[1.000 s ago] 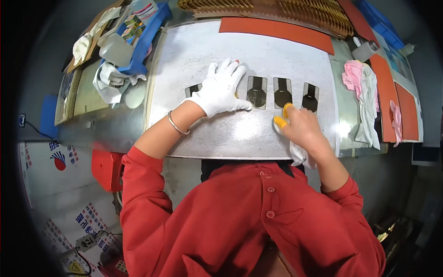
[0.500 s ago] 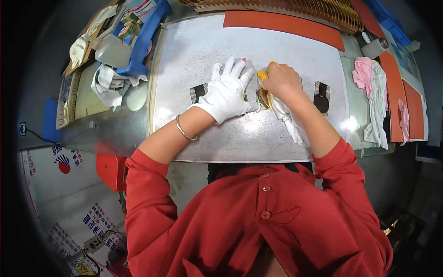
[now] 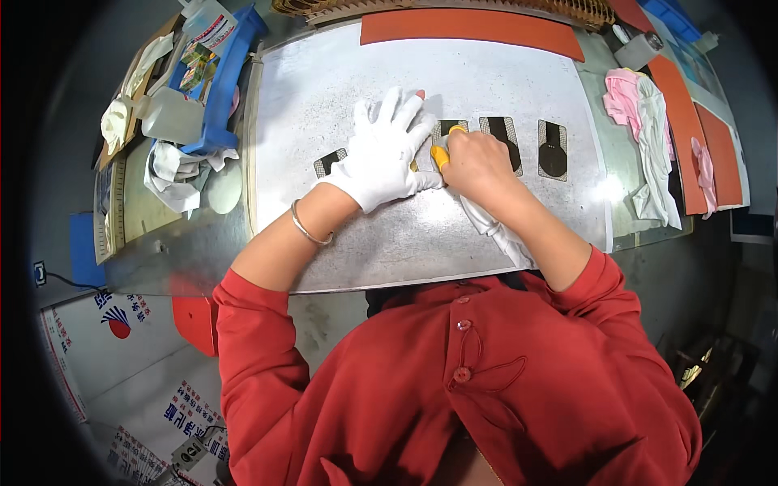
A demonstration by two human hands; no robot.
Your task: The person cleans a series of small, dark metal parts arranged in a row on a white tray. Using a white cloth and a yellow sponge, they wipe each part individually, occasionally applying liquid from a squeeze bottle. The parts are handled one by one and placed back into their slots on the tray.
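Observation:
My left hand, in a white glove, lies flat with fingers spread on the white work surface. It partly covers a small dark plate with a meshed edge. My right hand is bare except for yellow finger covers. Its fingers are closed on a white cloth, which trails toward the table's front edge, and they press down over another dark plate. Just right of that hand is a similar plate. Farther right one more plate lies fully in view, with a dark rounded shape on it.
A long orange strip lies along the back, before a row of brown slotted racks. At left stand a blue tray, a white bottle and crumpled cloths. Pink and white gloves lie at right.
The view has shifted, so the table sits slightly farther left. My right hand has moved a little left, uncovering more of the plate beside it. My left hand stays flat.

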